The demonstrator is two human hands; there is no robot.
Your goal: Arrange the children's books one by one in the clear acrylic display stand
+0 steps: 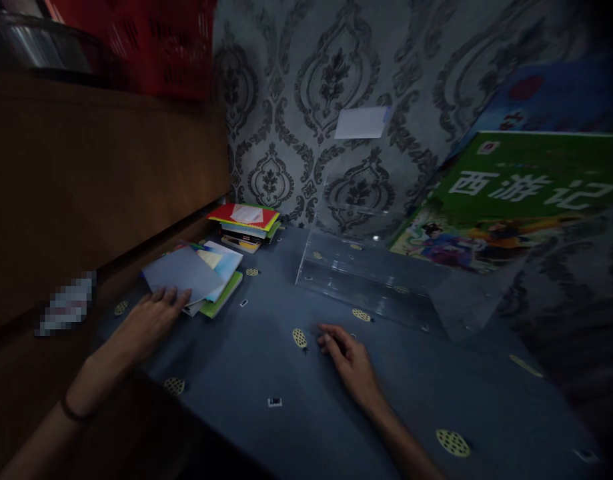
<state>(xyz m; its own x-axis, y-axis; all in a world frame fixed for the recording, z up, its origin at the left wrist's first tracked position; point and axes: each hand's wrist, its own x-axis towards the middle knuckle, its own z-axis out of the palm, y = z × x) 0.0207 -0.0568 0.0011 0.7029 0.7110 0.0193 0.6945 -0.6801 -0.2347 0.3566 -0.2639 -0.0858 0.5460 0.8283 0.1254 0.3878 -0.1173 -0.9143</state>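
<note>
My left hand (156, 317) has its fingers over the near edge of a plain grey-blue booklet (186, 272); its thumb is hidden. That booklet lies tilted on top of a loose pile of books, with a light blue-and-white book (229, 260) and a green-edged book (225, 297) showing beneath. My right hand (353, 363) is over the table with fingers loosely bent and a gap at the thumb, holding nothing. Beyond it stands a clear acrylic rack (356, 277). A green picture book with Chinese characters (511, 193) rests upright at the rack's right side, before a blue book (551, 100).
Behind the pile sits a neater stack of books with a red cover on top (243, 215). A wooden cabinet (106, 173) borders the left side, bearing a red plastic basket (171, 53). Patterned wallpaper (281, 80) covers the wall behind the grey-blue tablecloth (306, 427).
</note>
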